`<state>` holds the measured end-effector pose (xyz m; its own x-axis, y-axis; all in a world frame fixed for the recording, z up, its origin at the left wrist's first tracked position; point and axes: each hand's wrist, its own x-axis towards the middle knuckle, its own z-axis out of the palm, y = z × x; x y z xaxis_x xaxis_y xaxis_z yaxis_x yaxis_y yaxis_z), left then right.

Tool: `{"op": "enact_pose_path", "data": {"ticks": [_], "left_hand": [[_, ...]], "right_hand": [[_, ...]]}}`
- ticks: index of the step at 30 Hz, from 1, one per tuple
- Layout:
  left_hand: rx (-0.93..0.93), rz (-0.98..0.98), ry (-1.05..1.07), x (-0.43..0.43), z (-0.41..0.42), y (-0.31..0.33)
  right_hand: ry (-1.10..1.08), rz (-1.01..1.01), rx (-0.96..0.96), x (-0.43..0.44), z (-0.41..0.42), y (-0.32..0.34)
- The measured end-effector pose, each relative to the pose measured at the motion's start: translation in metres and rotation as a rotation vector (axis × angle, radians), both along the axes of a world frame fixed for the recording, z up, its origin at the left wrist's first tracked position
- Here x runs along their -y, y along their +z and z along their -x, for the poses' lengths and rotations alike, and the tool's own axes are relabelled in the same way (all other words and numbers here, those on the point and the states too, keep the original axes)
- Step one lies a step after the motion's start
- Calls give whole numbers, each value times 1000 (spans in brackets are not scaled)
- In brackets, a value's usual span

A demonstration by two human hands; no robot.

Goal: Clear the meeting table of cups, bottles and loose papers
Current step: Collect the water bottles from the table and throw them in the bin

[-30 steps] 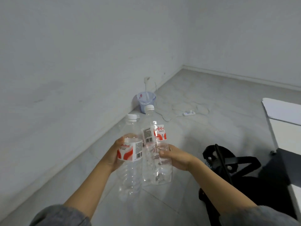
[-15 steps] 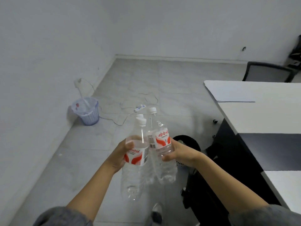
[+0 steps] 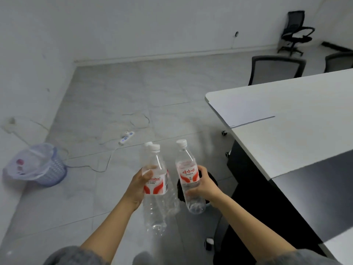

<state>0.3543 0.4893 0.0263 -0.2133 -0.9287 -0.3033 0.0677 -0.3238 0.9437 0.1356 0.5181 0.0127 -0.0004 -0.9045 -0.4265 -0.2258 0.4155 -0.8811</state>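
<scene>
My left hand [image 3: 138, 185] is shut around the label of a clear plastic water bottle [image 3: 155, 209] with a white cap; a second cap and body show just behind it, so it seems to hold two bottles. A third clear bottle [image 3: 188, 170] with a red and white label is gripped upright in my right hand [image 3: 206, 186], a short gap to the right of the others. All are held above the floor, left of the white meeting table [image 3: 298, 138]. One loose paper sheet [image 3: 242, 109] lies on the table's near corner.
A lilac waste basket [image 3: 52, 174] lined with a plastic bag stands by the left wall. A black bin [image 3: 213, 178] sits on the floor behind my right hand. A power strip [image 3: 126, 137] and cables lie on the floor. Black office chairs [image 3: 277, 70] stand behind the table.
The view has swung right, bringing the table and chairs into sight. The bottles, pressed together before, are now a small gap apart. Both hands keep their grip.
</scene>
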Motion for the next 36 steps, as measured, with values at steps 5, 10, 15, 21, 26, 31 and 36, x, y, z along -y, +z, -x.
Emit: {"op": "enact_pose_path", "data": {"ticks": [5, 10, 15, 21, 26, 31, 36], "left_hand": [[7, -121, 1, 84, 26, -37], [73, -194, -141, 181, 47, -66], [115, -210, -215, 243, 59, -74], [135, -223, -280, 291, 76, -86], [117, -210, -302, 316, 94, -105], [124, -229, -323, 320, 107, -116], [138, -258, -373, 318, 121, -117]], "right_hand": [[-391, -39, -78, 42, 38, -49], [-670, -150, -238, 86, 61, -83], [-883, -216, -238, 115, 59, -92], [-1010, -225, -247, 154, 56, -108], [-1021, -247, -139, 174, 66, -144], [-980, -372, -84, 166, 59, -162], [-949, -407, -91, 168, 70, -157]]}}
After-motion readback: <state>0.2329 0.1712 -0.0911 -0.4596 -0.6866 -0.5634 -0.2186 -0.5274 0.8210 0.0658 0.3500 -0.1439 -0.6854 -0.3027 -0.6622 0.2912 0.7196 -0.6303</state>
